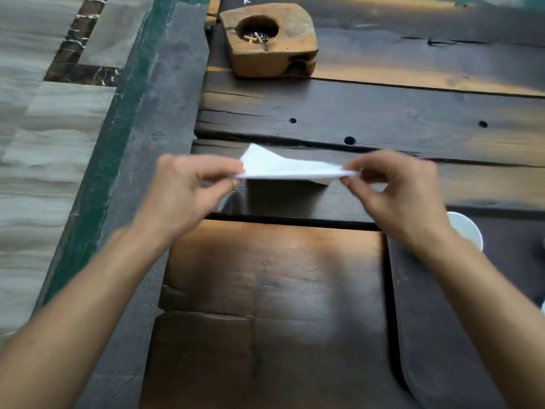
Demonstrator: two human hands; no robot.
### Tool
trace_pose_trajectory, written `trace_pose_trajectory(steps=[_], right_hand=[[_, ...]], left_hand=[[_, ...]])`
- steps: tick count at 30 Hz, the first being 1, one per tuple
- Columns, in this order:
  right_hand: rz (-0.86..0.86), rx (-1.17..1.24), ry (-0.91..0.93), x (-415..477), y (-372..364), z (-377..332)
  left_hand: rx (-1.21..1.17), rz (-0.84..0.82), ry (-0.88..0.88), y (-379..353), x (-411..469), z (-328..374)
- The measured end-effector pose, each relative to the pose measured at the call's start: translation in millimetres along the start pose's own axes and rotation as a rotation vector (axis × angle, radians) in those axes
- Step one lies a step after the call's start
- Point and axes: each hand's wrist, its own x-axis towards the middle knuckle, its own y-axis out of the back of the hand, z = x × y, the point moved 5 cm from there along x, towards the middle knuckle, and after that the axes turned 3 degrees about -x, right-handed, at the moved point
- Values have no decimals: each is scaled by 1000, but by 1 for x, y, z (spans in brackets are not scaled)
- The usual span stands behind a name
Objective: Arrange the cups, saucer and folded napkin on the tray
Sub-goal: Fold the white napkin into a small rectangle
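Observation:
A white napkin (283, 166) is stretched in the air above the dark wooden table, folded over along its near edge. My left hand (188, 190) pinches its left corner and my right hand (395, 190) pinches its right corner. A dark tray (436, 335) with a rounded corner lies at the right, partly under my right forearm. On it a white cup (467, 230) shows behind my right wrist, mostly hidden. A sliver of another white thing (542, 305) shows at the right edge. No saucer can be made out.
A wooden block ashtray (269, 39) with cigarette butts stands at the back of the table. The table's (383, 119) left edge runs beside a grey and green floor strip. Planks have gaps and small holes.

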Motion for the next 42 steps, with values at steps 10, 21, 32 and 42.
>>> trace_pose_trajectory(steps=[10, 21, 32, 42], right_hand=[[-240, 4, 3, -120, -74, 27], [-244, -70, -22, -164, -110, 38], [-200, -174, 9, -91, -142, 36], [-347, -332, -14, -7, -143, 71]], left_hand=[[33, -115, 112, -61, -133, -56], [196, -189, 144, -87, -158, -66], [-329, 62, 827, -149, -156, -18], [-659, 431, 1380, -165, -208, -5]])
